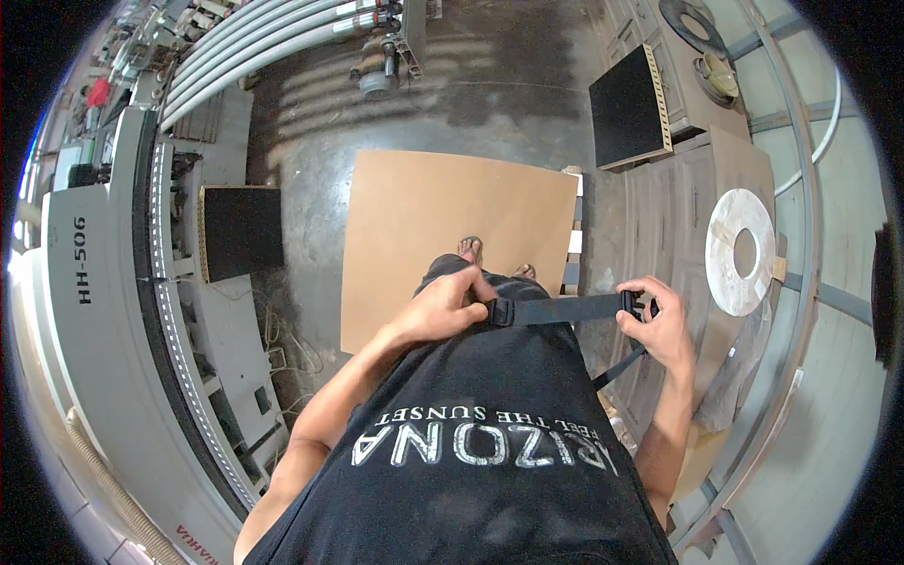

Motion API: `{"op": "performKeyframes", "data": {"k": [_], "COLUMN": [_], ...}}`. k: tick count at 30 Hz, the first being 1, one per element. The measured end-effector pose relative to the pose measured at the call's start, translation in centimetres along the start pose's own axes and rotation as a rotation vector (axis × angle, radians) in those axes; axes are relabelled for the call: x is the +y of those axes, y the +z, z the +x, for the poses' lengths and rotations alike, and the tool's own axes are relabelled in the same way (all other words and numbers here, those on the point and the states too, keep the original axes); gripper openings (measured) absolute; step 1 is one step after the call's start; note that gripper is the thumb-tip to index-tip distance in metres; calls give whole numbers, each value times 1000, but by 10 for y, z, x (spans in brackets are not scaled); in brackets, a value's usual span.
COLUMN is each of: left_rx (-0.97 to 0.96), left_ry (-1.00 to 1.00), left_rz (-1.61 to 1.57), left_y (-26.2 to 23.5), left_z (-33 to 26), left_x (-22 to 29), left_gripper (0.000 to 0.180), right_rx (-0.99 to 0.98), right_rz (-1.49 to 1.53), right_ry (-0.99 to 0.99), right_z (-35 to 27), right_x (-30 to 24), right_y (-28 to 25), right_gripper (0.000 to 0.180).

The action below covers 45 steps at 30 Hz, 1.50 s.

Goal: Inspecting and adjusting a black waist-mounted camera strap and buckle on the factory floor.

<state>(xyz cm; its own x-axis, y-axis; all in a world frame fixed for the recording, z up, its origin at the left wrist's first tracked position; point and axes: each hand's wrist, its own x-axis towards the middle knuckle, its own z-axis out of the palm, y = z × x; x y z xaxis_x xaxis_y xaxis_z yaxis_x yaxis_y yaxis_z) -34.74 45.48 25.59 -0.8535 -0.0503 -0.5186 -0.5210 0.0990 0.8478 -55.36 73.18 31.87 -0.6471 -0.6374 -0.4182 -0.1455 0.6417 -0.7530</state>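
Note:
A black webbing strap [574, 310] with plastic buckles runs across the front of my waist, over a dark printed shirt [452, 508]. My left hand [447, 306] is closed at the strap's left end, with thumb and fingers on a black buckle [500, 313]. To the right, my right hand [657, 320] pinches another black buckle piece [631, 305] at the strap's other end, so the strap is stretched between the hands. A loose tail of strap [620, 367] hangs from the right hand toward my side.
I stand on a large brown board [424, 217] on the floor. A long grey machine [94, 377] lines the left side, with white rollers [273, 52] at the far left. On the right are stacked cabinet-door panels [659, 217], a black-topped panel [629, 108] and a white ring-shaped disc [720, 252].

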Motion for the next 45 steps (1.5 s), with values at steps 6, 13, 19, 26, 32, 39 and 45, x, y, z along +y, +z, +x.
{"op": "performKeyframes", "data": {"k": [6, 13, 19, 26, 32, 39, 45], "left_rx": [-283, -49, 88, -154, -372, -114, -99], "left_ry": [169, 139, -110, -143, -152, 323, 149], "left_rz": [-233, -279, -519, -797, -746, -48, 62], "left_y": [2, 16, 10, -14, -47, -49, -70], "left_z": [27, 31, 34, 43, 58, 47, 48], "left_x": [9, 18, 5, -8, -3, 28, 28], "left_gripper": [35, 20, 13, 12, 34, 38, 36], "right_rx": [57, 146, 129, 102, 111, 153, 142], "right_rz": [131, 243, 257, 263, 247, 224, 162], "right_ry": [-33, -64, -69, -76, -81, -31, -19], "right_z": [11, 27, 33, 51, 62, 70, 72], "right_x": [18, 31, 23, 30, 15, 4, -12], "right_y": [9, 21, 21, 18, 15, 14, 17], "right_gripper": [29, 23, 22, 23, 25, 25, 25]}}
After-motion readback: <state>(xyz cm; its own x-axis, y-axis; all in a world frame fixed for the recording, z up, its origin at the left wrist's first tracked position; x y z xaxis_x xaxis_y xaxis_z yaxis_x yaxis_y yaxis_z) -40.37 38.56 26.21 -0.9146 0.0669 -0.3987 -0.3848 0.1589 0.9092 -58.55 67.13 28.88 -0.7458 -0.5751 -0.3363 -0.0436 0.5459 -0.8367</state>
